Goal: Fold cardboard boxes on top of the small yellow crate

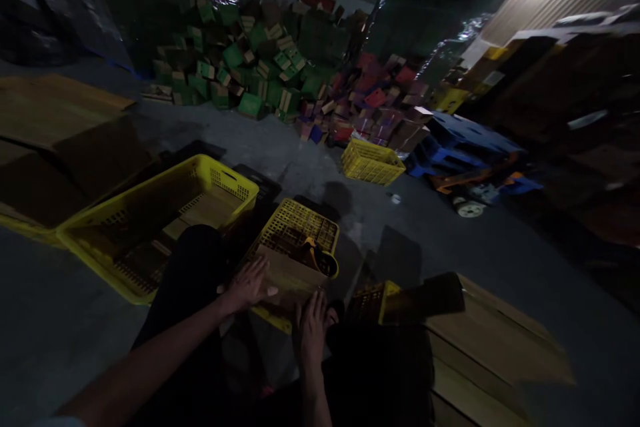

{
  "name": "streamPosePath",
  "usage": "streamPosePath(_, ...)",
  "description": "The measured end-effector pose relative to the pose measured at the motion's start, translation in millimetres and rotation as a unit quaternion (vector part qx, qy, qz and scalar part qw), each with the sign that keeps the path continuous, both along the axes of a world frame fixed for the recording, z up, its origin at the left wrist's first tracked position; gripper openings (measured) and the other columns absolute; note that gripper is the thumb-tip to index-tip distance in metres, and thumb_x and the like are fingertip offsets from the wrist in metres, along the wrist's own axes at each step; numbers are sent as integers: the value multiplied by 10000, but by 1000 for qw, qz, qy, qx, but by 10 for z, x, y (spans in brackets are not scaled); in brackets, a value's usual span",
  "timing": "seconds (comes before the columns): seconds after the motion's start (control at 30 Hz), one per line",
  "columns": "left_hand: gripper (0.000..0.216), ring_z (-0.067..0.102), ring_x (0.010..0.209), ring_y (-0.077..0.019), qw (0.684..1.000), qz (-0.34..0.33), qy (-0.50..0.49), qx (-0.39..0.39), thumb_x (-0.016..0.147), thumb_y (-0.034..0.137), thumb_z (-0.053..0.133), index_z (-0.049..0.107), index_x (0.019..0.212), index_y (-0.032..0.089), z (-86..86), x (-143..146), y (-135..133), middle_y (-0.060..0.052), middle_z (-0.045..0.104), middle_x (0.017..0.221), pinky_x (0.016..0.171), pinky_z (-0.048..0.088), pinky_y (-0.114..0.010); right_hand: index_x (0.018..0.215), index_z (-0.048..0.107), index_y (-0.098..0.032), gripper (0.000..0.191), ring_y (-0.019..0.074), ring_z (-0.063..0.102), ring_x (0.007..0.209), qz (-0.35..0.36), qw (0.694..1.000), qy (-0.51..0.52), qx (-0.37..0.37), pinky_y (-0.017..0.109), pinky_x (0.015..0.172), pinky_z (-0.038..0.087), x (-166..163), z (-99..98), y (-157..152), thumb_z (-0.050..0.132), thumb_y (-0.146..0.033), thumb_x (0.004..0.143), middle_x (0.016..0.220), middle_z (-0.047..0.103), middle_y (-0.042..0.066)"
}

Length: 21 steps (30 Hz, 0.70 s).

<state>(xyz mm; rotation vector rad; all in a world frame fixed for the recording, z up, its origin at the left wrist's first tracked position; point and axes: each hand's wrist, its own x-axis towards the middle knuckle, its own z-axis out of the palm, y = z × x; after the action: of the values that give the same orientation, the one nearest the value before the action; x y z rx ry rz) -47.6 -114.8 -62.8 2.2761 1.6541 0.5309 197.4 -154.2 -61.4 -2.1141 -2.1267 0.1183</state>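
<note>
A brown cardboard box (290,280) rests on an upturned yellow plastic crate (300,217) in front of my knees. My left hand (253,282) lies on the box's left side, fingers stretched forward. At its near right corner is my right hand (311,323), with the fingers extended and close together. Neither hand wraps around anything. Just behind the box, on the crate, sits a tape dispenser (316,257) with a yellow edge. The dim light hides the box's finer detail.
Left of me stands a large yellow crate (135,197) with flat cardboard inside. An open carton (500,333) is at my right. Farther off are a small yellow crate (373,161), a pallet jack (470,193) by blue pallets (465,137), and heaped green boxes (250,103).
</note>
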Motion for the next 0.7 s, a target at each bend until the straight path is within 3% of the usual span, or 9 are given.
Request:
streamPosePath(0.23, 927, 360, 1504, -400, 995, 90, 12, 52, 994, 752, 295, 449, 1528, 9, -200, -17, -326, -278, 374, 1607, 1185, 353, -537, 1575, 345, 39, 735, 400, 295, 1542, -8, 1000, -14, -8, 586, 1213, 282, -83, 32, -56, 280, -470, 1048, 1654, 273, 267)
streamPosePath(0.4, 864, 395, 1488, -380, 993, 104, 6, 49, 991, 742, 306, 488, 1509, 75, -312, -12, -572, -236, 420, 1597, 1177, 374, -522, 1578, 391, -39, 685, 380, 323, 1534, 62, 998, -10, 5, 576, 1213, 311, -319, -12, -142, 316, -482, 1060, 1646, 327, 218)
streamPosePath(0.57, 692, 450, 1457, -343, 987, 124, -86, 45, 1013, 642, 395, 542, 1451, 126, -174, -17, -594, -212, 490, 1554, 1180, 388, -507, 1613, 343, -156, 579, 319, 274, 1563, 177, 983, 26, 31, 557, 1225, 324, -598, -21, -98, 363, -331, 1062, 1659, 348, 121)
streamPosePath(0.7, 565, 479, 1438, -290, 966, 165, -198, 4, 1039, 507, 392, 498, 1485, 176, -26, 18, -507, -162, 545, 1506, 1187, 394, -475, 1622, 313, -179, 581, 300, 248, 1572, 262, 964, 39, 18, 521, 1238, 327, -826, 0, 62, 389, -277, 1055, 1667, 340, 90)
